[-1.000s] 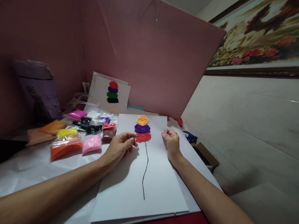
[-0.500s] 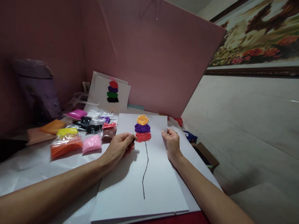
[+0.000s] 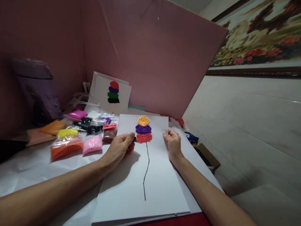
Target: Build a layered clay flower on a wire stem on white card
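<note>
A white sheet of paper (image 3: pixel 164 188) lies in front of me. On it are textured, clay-like bands in orange (image 3: pixel 143 120), purple (image 3: pixel 143 129) and red (image 3: pixel 144 138), stacked above a thin wavy black line (image 3: pixel 147 166). Between the thumb and fingers of my left hand (image 3: pixel 121 145) is a small black lump of clay (image 3: pixel 134 139), mostly covered, just left of the red band. My right hand (image 3: pixel 174 144) grips the sheet's right edge, its thumb on top.
Several plastic packets, among them a pink packet (image 3: pixel 92 145) and an orange packet (image 3: pixel 67 149), lie to the left. Behind leans a sheet with a banded picture (image 3: pixel 101 94) against the pink panel (image 3: pixel 150 56). A purple bag (image 3: pixel 39 88) stands far left; an open box (image 3: pixel 209 157) is right.
My left thumb has shifted slightly over the black clay, which shows a little more now. My right hand and the sheet have stayed in place.
</note>
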The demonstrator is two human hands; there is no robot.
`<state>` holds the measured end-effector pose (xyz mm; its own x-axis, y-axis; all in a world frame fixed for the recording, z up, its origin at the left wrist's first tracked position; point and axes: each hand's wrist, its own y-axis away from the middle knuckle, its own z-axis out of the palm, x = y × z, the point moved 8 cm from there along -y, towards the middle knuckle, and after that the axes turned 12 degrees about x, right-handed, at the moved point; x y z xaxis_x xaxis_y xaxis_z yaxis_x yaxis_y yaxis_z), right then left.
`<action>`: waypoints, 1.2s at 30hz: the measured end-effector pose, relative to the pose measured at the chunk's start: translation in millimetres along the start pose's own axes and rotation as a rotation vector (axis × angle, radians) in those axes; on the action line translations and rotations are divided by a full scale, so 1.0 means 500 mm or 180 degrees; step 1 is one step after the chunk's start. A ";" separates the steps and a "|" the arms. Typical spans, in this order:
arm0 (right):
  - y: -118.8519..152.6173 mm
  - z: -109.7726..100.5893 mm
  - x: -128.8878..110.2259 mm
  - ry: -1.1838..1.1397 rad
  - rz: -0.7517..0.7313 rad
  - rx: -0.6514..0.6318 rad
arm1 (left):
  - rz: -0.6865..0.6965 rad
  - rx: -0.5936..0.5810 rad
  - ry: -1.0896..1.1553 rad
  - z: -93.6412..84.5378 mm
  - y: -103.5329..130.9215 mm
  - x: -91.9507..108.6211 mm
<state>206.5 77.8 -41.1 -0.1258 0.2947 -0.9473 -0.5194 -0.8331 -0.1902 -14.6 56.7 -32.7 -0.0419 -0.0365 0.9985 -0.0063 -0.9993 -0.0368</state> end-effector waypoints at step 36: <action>0.003 0.001 -0.004 -0.0016 -0.0031 -0.0030 | 0.0021 -0.0048 -0.0029 0.001 -0.001 -0.004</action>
<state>205.7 76.3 -39.2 -0.1249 0.3052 -0.9441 -0.5127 -0.8345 -0.2019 -14.2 57.2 -34.7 -0.0327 -0.0434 0.9985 -0.0210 -0.9988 -0.0441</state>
